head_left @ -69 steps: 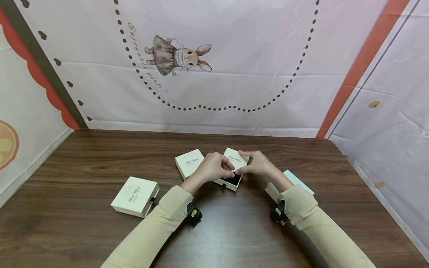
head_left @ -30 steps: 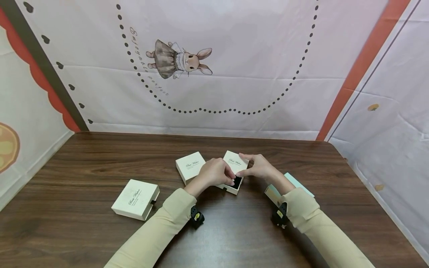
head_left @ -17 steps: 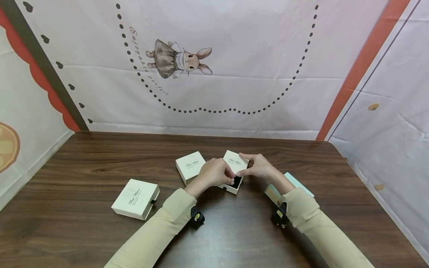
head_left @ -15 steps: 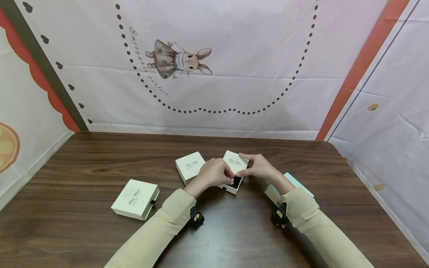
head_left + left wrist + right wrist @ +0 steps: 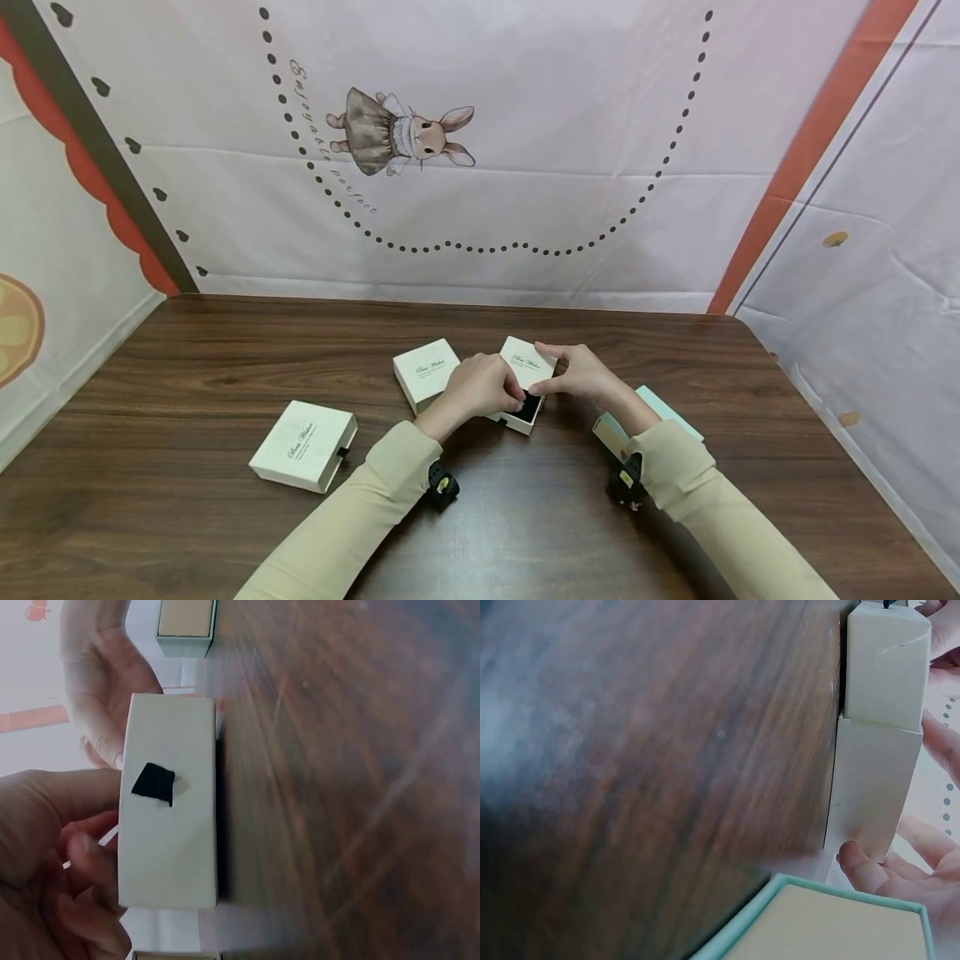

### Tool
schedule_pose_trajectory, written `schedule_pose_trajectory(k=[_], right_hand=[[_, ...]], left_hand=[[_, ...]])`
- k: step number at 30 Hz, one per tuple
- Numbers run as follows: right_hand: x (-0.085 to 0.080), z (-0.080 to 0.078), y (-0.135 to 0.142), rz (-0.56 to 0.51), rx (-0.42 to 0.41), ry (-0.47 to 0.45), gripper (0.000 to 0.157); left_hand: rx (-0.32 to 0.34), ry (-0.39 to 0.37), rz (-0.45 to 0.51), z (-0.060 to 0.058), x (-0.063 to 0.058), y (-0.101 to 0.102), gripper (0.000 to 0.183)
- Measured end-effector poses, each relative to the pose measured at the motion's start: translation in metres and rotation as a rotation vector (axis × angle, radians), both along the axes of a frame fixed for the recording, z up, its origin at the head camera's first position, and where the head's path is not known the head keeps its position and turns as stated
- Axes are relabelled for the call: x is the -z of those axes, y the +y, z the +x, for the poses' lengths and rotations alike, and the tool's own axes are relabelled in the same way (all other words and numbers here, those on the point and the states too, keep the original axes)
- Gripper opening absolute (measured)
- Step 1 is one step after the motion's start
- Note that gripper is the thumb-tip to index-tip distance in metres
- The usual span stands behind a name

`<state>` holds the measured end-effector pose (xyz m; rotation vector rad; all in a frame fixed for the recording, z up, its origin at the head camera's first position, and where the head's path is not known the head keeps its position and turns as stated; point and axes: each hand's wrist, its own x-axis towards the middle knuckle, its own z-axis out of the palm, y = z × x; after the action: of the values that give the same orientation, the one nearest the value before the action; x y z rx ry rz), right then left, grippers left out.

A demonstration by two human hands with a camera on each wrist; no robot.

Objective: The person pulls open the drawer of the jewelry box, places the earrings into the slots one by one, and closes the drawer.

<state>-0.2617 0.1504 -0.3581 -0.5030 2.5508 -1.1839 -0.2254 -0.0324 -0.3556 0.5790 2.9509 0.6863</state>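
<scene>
A cream cardboard drawer box (image 5: 527,357) lettered "Best Wishes" lies near the table's far side, its black-lined drawer (image 5: 530,408) partly pulled out. My left hand (image 5: 480,385) reaches over the drawer, thumb and fingertips bunched together at the lining; I cannot tell whether they hold anything. In the left wrist view, the drawer front (image 5: 169,851) with its black pull tab hides those fingertips. My right hand (image 5: 581,373) grips the box's outer sleeve between thumb and fingers. The right wrist view shows its fingertips against the end of the sleeve (image 5: 870,784).
Another cream box (image 5: 423,371) stands just left, partly behind my left hand. A third cream box (image 5: 303,444), closed, lies farther left. Under my right forearm is a mint-green box (image 5: 667,410). A printed cloth (image 5: 562,200) hangs behind the wooden table (image 5: 510,533).
My left fingertips have come down and slightly toward me into the drawer; a small shiny thing seen at them earlier is now hidden. The right hand keeps its hold on the box.
</scene>
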Motion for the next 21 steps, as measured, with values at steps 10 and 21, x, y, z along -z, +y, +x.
schedule_pose_trajectory(k=[10, 21], right_hand=[[0.001, 0.000, 0.001, -0.014, -0.018, -0.012, 0.076], [0.001, 0.001, 0.003, -0.059, -0.010, -0.069, 0.079]], left_hand=[[-0.002, -0.049, 0.242, 0.008, -0.001, -0.017, 0.012], [-0.094, 0.027, 0.337, 0.021, 0.001, -0.036, 0.014]])
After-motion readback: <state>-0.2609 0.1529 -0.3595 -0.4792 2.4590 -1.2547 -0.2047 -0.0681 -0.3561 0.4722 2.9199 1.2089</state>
